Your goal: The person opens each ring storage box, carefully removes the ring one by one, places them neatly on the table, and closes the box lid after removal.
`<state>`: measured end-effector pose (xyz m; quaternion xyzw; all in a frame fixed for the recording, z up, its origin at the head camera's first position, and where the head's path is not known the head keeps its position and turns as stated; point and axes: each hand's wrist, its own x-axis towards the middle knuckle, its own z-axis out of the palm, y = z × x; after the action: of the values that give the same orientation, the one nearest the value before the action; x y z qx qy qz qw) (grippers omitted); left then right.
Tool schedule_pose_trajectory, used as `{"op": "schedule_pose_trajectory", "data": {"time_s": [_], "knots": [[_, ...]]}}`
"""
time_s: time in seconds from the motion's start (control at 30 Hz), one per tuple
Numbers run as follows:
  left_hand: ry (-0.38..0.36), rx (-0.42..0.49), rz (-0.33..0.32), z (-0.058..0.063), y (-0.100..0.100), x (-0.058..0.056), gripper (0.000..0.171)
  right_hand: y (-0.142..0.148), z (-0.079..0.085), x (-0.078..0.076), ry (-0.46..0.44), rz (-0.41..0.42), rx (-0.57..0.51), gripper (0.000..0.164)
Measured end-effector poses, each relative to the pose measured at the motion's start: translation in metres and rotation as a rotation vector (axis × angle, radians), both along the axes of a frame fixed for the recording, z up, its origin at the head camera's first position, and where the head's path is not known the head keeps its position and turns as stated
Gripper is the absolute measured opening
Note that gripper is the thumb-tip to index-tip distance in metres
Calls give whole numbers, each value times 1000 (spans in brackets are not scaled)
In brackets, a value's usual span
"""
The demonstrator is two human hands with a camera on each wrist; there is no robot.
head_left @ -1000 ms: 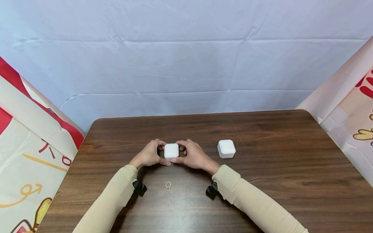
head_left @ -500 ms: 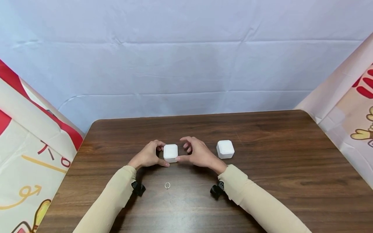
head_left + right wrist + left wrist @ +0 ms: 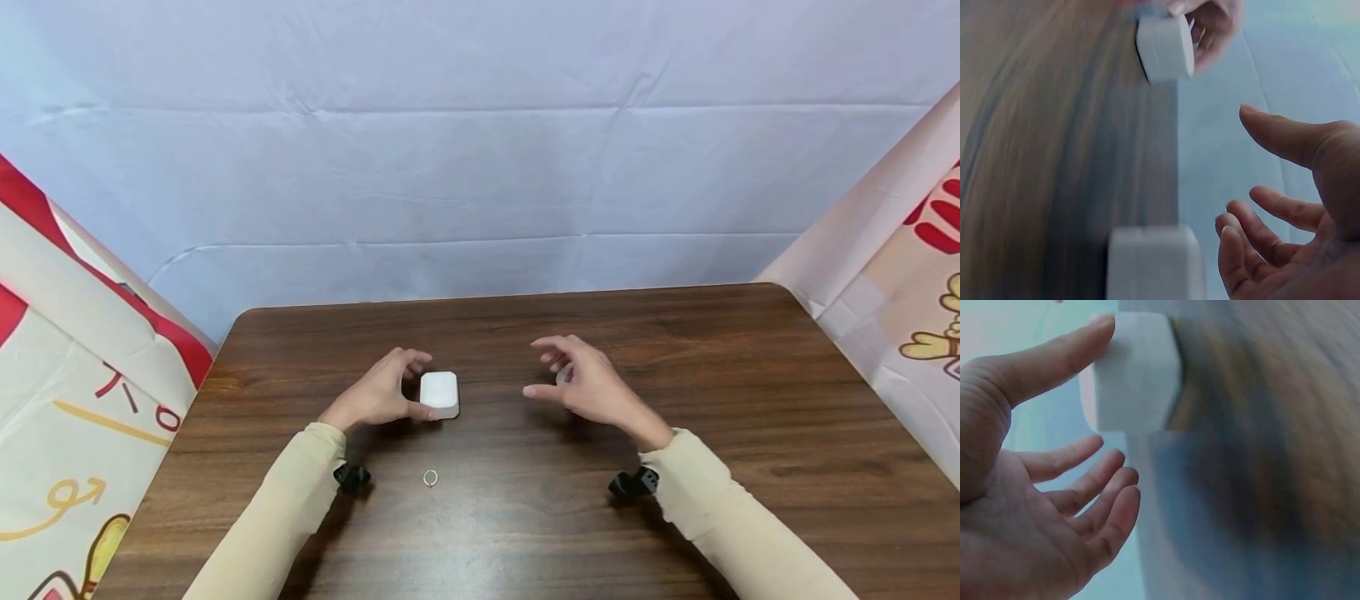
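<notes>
A small white box (image 3: 439,393) with bevelled corners sits on the wooden table, left of the middle. My left hand (image 3: 381,390) is at its left side, fingers spread and loosely bent. The thumb overlaps the box's near side; whether it touches, I cannot tell. To the right, my right hand (image 3: 592,390) hovers with thumb and fingers apart, holding nothing. It mostly covers a second white box (image 3: 562,375) in the head view; the right wrist view shows that second box (image 3: 1154,265) blurred, apart from the fingers. A small silvery ring (image 3: 430,484) lies nearer me.
The dark wooden table (image 3: 720,400) reaches back to a pale cloth (image 3: 480,183) hanging behind it. Printed sheets with coloured drawings hang at the left (image 3: 82,400) and right. A black wrist camera (image 3: 633,483) is strapped below each hand.
My right hand has let go of the left box and moved right, over the second box. The left hand's fingers have loosened away from the box. Boxes and ring stay in place.
</notes>
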<state>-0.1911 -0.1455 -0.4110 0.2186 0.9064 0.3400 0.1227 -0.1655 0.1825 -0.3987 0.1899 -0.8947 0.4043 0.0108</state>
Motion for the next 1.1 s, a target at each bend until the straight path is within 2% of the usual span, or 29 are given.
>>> {"op": "schedule_pose_trajectory", "data": {"time_s": [0.13, 0.23, 0.37, 0.5, 0.63, 0.73, 0.9, 1.1], "knots": [[38, -14, -10, 14, 9, 4, 84, 29, 4, 4, 38, -74, 42, 60], [61, -34, -21, 25, 19, 7, 86, 49, 5, 6, 30, -109, 62, 62], [87, -35, -47, 36, 37, 10, 87, 70, 0, 7, 3, -110, 120, 68], [115, 10, -89, 41, 58, 11, 79, 85, -9, 6, -53, -84, 166, 78], [119, 77, -109, 40, 78, 11, 73, 95, -19, 5, -127, -56, 190, 85], [97, 113, -117, 37, 92, 9, 72, 100, -26, 3, -146, -39, 206, 87], [44, 122, -129, 28, 113, 4, 73, 102, -36, 0, -141, -32, 229, 89], [-4, 109, -105, 17, 134, 0, 75, 99, -40, -4, -135, -25, 256, 95]]}}
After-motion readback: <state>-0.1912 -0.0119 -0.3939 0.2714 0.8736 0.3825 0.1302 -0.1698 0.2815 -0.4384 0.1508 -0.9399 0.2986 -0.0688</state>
